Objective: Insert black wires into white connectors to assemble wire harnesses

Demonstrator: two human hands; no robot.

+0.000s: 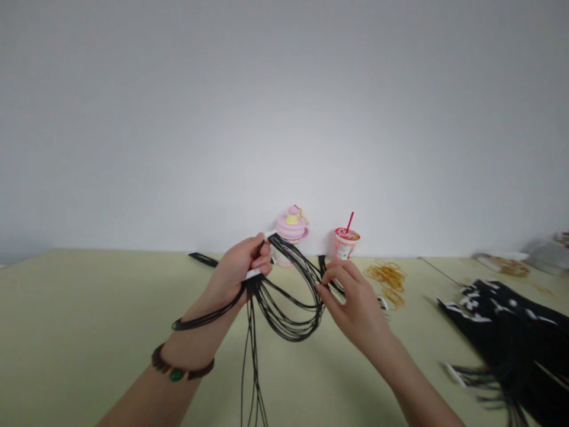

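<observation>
My left hand (235, 276) is closed around a bundle of thin black cords (288, 314), with a white strip (254, 274) showing at the grip. The cords loop across to my right hand (355, 305), whose fingers pinch several strands. Other strands hang down past the bottom of the view. A loop also drapes over my left wrist, which wears a dark bead bracelet with a green stone (176, 374).
A large heap of black cords with white bands (507, 326) lies at the right, beside loose rubber bands (386, 279). A pink cupcake ornament (291, 226) and a pink cup with a red straw (345, 243) stand against the wall.
</observation>
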